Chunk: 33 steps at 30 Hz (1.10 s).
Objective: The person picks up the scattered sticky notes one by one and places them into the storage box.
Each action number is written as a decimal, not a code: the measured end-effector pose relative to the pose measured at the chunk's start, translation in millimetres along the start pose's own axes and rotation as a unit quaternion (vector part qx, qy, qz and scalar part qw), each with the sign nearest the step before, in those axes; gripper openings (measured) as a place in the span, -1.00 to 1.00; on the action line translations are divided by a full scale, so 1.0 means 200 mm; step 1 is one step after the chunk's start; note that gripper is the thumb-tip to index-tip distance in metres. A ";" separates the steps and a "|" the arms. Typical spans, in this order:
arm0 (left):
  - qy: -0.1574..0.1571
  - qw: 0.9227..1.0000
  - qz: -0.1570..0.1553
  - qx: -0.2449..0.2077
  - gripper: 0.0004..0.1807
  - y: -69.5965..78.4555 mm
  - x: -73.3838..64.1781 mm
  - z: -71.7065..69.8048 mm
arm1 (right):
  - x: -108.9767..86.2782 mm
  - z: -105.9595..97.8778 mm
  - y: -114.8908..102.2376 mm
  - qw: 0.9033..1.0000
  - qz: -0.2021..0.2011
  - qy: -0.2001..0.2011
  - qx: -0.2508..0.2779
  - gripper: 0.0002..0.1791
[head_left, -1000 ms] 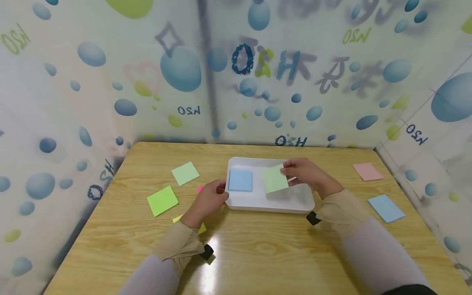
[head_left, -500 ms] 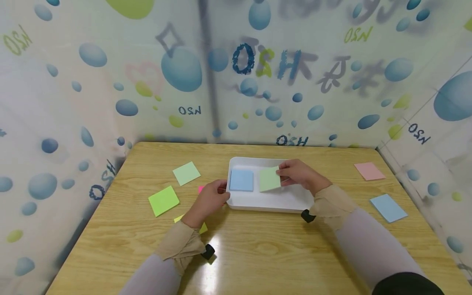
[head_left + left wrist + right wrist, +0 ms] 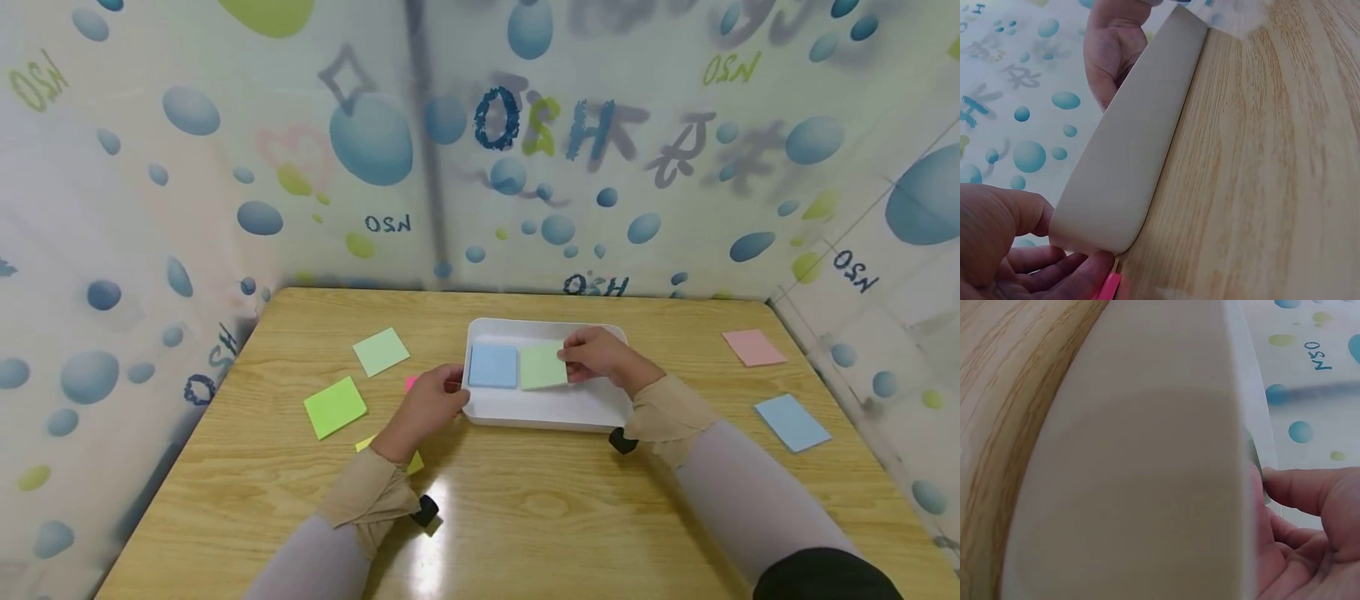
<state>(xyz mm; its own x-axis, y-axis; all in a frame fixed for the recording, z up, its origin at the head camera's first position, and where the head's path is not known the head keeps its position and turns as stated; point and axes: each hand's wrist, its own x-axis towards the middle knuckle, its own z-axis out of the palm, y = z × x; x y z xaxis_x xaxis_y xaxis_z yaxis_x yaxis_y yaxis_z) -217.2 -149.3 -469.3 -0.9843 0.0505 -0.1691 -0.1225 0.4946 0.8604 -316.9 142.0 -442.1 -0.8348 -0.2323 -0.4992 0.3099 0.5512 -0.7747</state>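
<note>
A white tray (image 3: 555,410) stands on the table, with a blue sticky note pad (image 3: 492,367) flat in its left part. Pale green sticky notes (image 3: 542,367) lie beside the blue pad, their right edge pinched by my right hand (image 3: 606,357) inside the tray. In the right wrist view the tray wall (image 3: 1141,462) hides most of these notes. My left hand (image 3: 429,402) grips the tray's left end. Seen from the left wrist, the thumb is at the rim and the fingers (image 3: 1085,275) lie along the outer wall, close to a pink note (image 3: 1109,287).
Left of the tray lie another pale green pad (image 3: 381,352), a bright green pad (image 3: 335,407) and a yellow pad (image 3: 414,463) partly under the left wrist. A pink pad (image 3: 753,347) and a blue pad (image 3: 792,422) lie on the right. A patterned curtain (image 3: 480,208) stands behind the table.
My right hand has moved left and brought the pale green notes from a tilted pose to beside the blue pad. The left hand keeps its hold on the tray.
</note>
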 end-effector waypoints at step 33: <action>-0.001 1.000 -0.004 -0.003 -0.48 0.01 0.00 0.00 | 0.02 0.02 0.05 1.000 -0.009 0.010 -0.028 -0.74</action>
<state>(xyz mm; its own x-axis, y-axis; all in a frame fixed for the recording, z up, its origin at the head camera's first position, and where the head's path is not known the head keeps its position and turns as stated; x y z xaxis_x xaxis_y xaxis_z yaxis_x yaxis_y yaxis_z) -217.4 -147.7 -467.9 -0.9829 0.0483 -0.1776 -0.1316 0.4899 0.8618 -315.0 143.3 -454.5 -0.8494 -0.2264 -0.4766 0.2695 0.5905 -0.7607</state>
